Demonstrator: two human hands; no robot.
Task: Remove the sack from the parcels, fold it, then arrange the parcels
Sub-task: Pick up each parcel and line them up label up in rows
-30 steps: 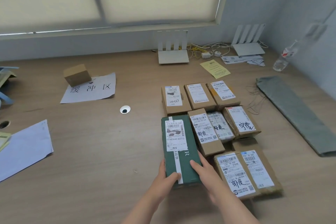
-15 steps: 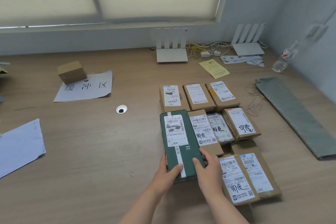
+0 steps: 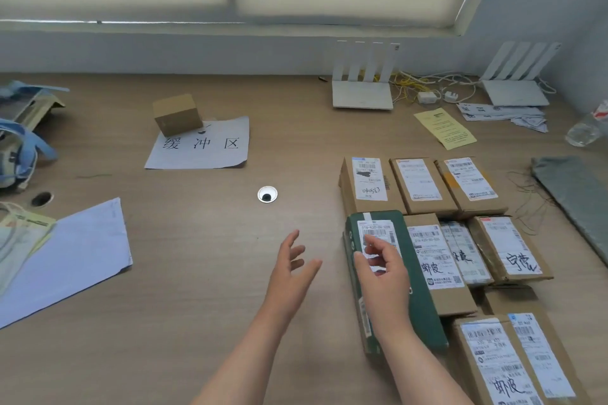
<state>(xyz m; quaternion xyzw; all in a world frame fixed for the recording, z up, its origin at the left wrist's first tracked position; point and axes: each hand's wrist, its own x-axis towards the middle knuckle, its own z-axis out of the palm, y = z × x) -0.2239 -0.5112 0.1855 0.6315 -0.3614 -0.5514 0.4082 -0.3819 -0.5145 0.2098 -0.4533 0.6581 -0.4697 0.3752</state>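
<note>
Several labelled cardboard parcels (image 3: 424,184) lie in rows on the wooden table at the right. A dark green parcel (image 3: 424,312) with a white label lies at the left end of the second row, touching the brown box (image 3: 434,263) beside it. My right hand (image 3: 383,273) hovers over the green parcel with relaxed, loosely bent fingers and holds nothing. My left hand (image 3: 292,263) is in the air over bare table left of the green parcel, fingers spread, holding nothing. The folded grey sack (image 3: 579,200) lies at the far right edge.
A small cardboard box (image 3: 177,113) sits on a paper sign (image 3: 204,148) at the back left. A round cable hole (image 3: 267,194) is mid-table. White paper (image 3: 69,260) and a blue-strapped bag (image 3: 16,154) lie at the left. Two routers (image 3: 362,95), cables, a yellow leaflet (image 3: 444,128) and a bottle (image 3: 585,131) stand behind.
Both hands have let go of the green parcel, which now lies flat against the row. The left hand moved left and away; the right hand lifted over the parcel. The view shifted left.
</note>
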